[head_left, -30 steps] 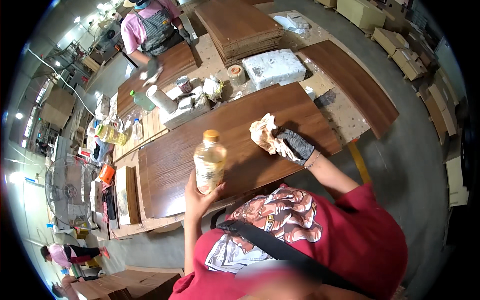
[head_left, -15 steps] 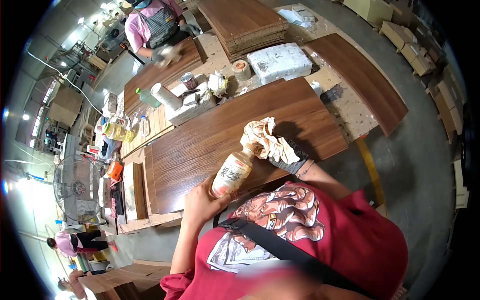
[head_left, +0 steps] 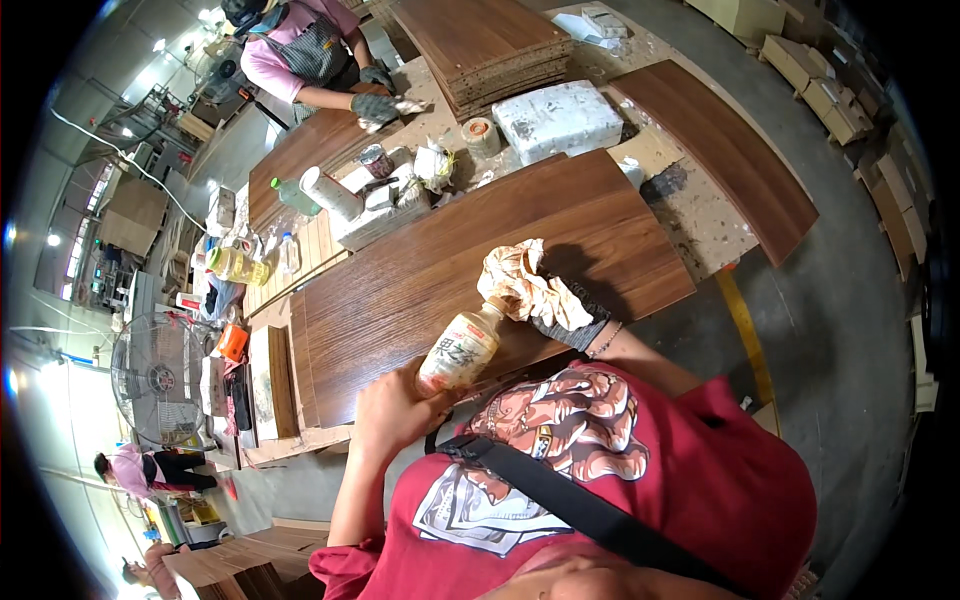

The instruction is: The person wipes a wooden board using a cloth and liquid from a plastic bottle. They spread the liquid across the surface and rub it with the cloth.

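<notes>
A plastic bottle (head_left: 460, 350) with a pale label is gripped around its lower body by my left hand (head_left: 392, 405). It tilts up and to the right, its neck meeting a crumpled cream cloth (head_left: 522, 283). My right hand (head_left: 584, 320), in a dark grey glove, is closed on that cloth. The cloth covers most of its fingers and the bottle's mouth. Beneath both hands lies a dark brown wood-grain board (head_left: 390, 285) on the worktable.
Beyond the board stand a white tube-shaped container (head_left: 332, 193), a green bottle (head_left: 295, 196) and a white spattered block (head_left: 557, 122). Stacked boards (head_left: 490, 45) are farther back, another board (head_left: 720, 150) at right. A gloved co-worker (head_left: 310, 60) works opposite. A fan (head_left: 160, 378) stands left.
The bottle and my left hand have shifted slightly down and left; the cloth stays against the bottle's neck. Across the table, the co-worker's gloved hand has moved right.
</notes>
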A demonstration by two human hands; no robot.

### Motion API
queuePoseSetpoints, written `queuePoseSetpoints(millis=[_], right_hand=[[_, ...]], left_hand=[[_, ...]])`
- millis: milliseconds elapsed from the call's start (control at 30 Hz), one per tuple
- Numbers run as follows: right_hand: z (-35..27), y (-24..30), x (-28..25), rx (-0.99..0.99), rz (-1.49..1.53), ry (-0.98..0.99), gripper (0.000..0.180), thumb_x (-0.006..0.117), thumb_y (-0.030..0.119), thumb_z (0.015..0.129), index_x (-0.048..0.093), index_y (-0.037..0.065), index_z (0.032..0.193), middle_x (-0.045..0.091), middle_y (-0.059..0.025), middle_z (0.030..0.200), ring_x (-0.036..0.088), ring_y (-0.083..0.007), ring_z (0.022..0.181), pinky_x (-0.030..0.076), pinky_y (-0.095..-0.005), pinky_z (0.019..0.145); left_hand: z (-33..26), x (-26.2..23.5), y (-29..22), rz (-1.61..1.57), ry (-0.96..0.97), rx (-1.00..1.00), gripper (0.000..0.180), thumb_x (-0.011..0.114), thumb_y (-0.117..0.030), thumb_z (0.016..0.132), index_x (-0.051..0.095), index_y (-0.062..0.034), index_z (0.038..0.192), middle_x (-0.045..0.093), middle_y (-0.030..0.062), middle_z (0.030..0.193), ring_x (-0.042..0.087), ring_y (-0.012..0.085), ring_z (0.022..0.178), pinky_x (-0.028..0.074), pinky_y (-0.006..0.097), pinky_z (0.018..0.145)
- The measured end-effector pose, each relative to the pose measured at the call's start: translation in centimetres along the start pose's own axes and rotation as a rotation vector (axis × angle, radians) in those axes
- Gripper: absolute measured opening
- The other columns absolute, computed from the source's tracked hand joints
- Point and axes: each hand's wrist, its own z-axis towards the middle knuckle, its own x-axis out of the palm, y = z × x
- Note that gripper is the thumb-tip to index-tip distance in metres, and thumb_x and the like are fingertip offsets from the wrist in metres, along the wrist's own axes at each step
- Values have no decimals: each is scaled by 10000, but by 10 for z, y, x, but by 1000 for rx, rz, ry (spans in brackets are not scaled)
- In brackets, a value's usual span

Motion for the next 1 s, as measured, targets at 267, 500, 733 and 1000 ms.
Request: queuePoseSetpoints(millis=[267, 500, 733, 1000], right_hand=[[-2, -3, -3, 14, 2, 5, 348, 482, 231, 1081, 530, 48, 1373, 629, -78, 1222, 621, -171, 1041, 516, -326, 926], [2, -7, -3, 29, 8, 18, 361, 466, 226, 1084, 512, 43, 1392, 620, -94, 1260, 621, -191, 1074, 515, -344, 957], [0, -7, -5, 16, 31, 9, 374, 450, 220, 1088, 493, 38, 1411, 611, -110, 1297, 622, -210, 1106, 514, -362, 988], [10, -6, -6, -19, 108, 20, 389, 431, 213, 1092, 473, 32, 1433, 601, -129, 1341, 623, -232, 1144, 513, -383, 1023]], left_hand=[[-1, -10, -3, 27, 32, -3, 533, 756, -494, 816, 719, -130, 1204, 738, 231, 941, 703, 421, 914, 540, 501, 798], [1, -14, -5, 35, 11, -44, 500, 811, -418, 753, 752, -80, 1116, 740, 210, 838, 733, 381, 822, 552, 459, 760], [0, -15, 3, -18, 32, -17, 494, 772, -478, 811, 735, -124, 1153, 733, 236, 933, 698, 434, 901, 535, 507, 785], [12, 3, 10, -29, -44, 39, 575, 779, -479, 798, 691, -134, 1249, 742, 223, 937, 710, 415, 901, 545, 493, 781]])
